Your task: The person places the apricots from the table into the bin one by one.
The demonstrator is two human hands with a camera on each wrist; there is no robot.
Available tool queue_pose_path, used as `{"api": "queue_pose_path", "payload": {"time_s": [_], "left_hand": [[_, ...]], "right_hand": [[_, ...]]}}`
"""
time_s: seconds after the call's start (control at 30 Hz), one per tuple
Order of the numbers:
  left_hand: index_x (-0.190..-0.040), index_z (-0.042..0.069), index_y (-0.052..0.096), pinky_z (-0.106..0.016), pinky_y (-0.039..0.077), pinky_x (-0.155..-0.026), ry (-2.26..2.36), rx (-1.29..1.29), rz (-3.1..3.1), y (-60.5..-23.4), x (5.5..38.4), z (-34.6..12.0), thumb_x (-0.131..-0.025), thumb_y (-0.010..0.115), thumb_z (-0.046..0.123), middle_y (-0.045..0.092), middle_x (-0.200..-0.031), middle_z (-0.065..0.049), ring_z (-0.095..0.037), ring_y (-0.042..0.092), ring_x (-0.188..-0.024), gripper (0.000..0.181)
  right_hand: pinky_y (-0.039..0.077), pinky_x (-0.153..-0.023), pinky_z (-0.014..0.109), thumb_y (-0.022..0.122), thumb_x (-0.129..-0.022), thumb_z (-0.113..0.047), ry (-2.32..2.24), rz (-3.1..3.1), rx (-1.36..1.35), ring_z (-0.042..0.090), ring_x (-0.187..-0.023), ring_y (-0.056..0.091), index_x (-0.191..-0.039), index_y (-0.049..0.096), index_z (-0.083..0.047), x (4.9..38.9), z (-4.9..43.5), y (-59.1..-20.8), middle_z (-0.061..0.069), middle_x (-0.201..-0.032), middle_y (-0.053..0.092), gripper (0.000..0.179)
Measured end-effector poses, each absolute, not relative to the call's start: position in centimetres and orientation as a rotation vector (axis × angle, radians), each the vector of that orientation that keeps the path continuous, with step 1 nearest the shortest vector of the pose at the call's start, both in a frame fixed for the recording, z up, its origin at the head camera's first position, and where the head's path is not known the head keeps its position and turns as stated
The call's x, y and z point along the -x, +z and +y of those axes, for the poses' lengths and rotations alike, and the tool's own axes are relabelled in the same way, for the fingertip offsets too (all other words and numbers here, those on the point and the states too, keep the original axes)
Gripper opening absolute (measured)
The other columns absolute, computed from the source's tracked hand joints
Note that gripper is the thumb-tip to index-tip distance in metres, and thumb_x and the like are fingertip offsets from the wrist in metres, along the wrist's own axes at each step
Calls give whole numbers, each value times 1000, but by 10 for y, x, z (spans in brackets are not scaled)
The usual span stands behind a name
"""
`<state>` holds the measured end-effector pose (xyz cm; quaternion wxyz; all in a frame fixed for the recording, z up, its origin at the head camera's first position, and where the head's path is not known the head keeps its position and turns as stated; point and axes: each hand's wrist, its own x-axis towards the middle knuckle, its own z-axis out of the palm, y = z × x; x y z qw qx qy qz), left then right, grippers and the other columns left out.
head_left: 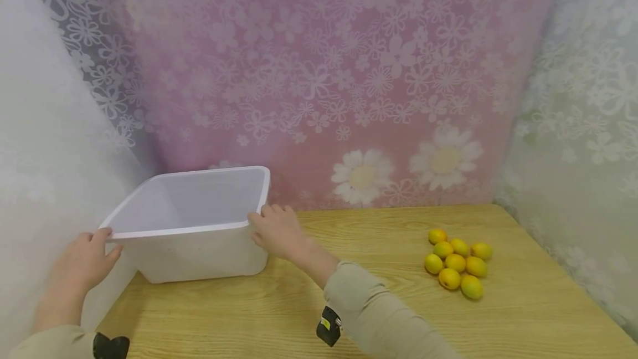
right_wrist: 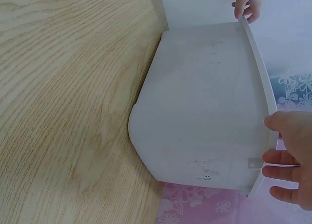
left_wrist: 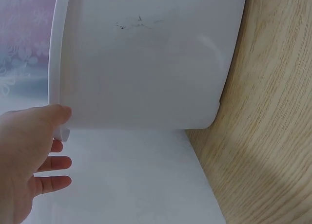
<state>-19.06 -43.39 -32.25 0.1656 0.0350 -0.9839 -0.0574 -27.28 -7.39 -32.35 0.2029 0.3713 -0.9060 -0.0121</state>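
Observation:
A large white plastic tub (head_left: 199,256) stands at the left of the table, its rim facing up. At the tub's front left corner, my left hand (head_left: 82,262) pinches the rim; in the left wrist view the thumb of that hand (left_wrist: 27,146) lies over the rim's outer side and the other fingers are spread below. My right hand (head_left: 279,231) grips the rim on the right side. In the right wrist view, thumb and fingers of the right hand (right_wrist: 295,151) close around the rim of the tub (right_wrist: 200,102).
Several small oval yellow-green fruits (head_left: 454,262) lie clustered at the right of the wooden table (head_left: 369,248). A pink flowered backdrop (head_left: 309,98) rises behind the table, with pale walls on both sides. The tub stands close to the left wall (head_left: 50,154).

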Motion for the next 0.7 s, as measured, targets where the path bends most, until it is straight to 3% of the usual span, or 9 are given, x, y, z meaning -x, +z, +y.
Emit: {"api": "queue_pose_path", "payload": {"time_s": [0.27,0.5,0.7], "left_hand": [[-116,-13,40,-63,39,-68,-190,-117,-2801,-321,190,-432,-89,54,15,40,-103,-44,-59,44,-88,41],[-118,-8,40,-61,41,-64,-204,-145,-2828,-319,191,-435,-89,52,22,39,-103,-42,-57,44,-88,43],[-118,-6,40,-61,42,-60,-189,-143,-2883,-316,192,-436,-88,53,27,40,-103,-40,-55,45,-88,47]], "right_hand": [[29,-57,25,53,-93,-39,-20,-2518,-988,13,-69,43,-110,55,-26,274,-75,-324,-4,-82,48,22],[29,-58,25,51,-93,-40,-19,-2559,-990,14,-72,43,-118,53,-29,273,-74,-322,-2,-85,48,27],[31,-63,28,50,-95,-37,34,-2610,-1021,16,-76,42,-115,53,-28,274,-69,-318,0,-86,46,22]]}}
